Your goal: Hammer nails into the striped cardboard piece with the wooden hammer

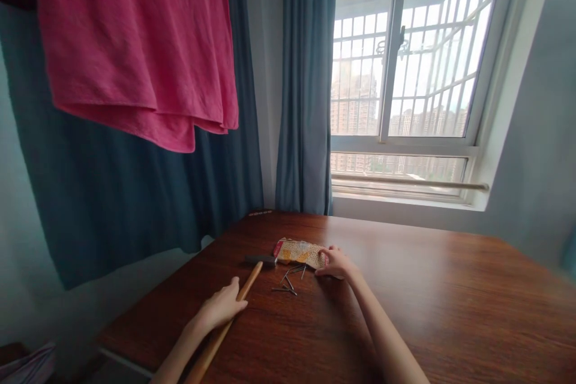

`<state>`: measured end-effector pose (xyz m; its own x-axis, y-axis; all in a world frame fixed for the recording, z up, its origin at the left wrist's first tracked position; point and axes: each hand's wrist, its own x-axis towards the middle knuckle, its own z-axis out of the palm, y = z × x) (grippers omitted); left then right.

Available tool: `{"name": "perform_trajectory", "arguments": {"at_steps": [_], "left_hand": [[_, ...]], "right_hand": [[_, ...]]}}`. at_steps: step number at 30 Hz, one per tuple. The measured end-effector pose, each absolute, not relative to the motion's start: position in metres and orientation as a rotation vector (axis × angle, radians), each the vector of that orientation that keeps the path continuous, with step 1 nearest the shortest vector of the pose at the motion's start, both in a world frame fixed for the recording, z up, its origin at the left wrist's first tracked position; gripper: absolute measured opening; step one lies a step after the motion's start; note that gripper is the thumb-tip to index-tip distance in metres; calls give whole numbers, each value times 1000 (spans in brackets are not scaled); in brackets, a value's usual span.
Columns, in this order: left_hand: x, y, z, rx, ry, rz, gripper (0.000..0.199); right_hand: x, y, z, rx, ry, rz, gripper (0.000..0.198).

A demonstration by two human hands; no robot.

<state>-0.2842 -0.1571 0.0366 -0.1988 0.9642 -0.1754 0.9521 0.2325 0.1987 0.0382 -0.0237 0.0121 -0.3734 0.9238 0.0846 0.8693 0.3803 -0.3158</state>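
My left hand (222, 306) is closed around the wooden handle of a hammer (215, 345). The handle slants up from the bottom edge, and its dark metal head lies on the table beside a patterned packet. My right hand (338, 264) grips the right end of that flat, yellowish packet (294, 251), which has red ends and looks like cardboard or paper; the fingers cover part of it. Several loose metal nails (288, 281) lie scattered on the tabletop between the two hands, just in front of the packet.
Everything rests on a brown wood-grain table (405, 294). Behind it are blue curtains (306, 84) and a barred window (400, 72). A pink towel (139, 42) hangs at upper left. A small row of light marks (260, 213) shows at the table's far left corner.
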Motion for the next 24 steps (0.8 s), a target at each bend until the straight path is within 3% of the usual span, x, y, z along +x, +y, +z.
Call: {"name": "perform_trajectory", "arguments": {"at_steps": [4, 7, 15, 20, 24], "left_hand": [[-280, -153, 21, 1816, 2274, 185, 75], [-271, -151, 17, 1843, 2281, 230, 74], [-249, -159, 21, 1887, 2410, 188, 64], [-238, -145, 33, 2100, 2599, 307, 54], [-226, -98, 49, 2421, 2231, 547, 43]], "right_hand": [[43, -27, 9, -1571, -2362, 284, 37], [47, -34, 3, -1531, -2310, 245, 53], [45, -50, -10, -1458, -2117, 54, 68], [40, -60, -6, -1398, -2058, -62, 52], [39, -70, -3, -1375, -2044, -109, 38]]}}
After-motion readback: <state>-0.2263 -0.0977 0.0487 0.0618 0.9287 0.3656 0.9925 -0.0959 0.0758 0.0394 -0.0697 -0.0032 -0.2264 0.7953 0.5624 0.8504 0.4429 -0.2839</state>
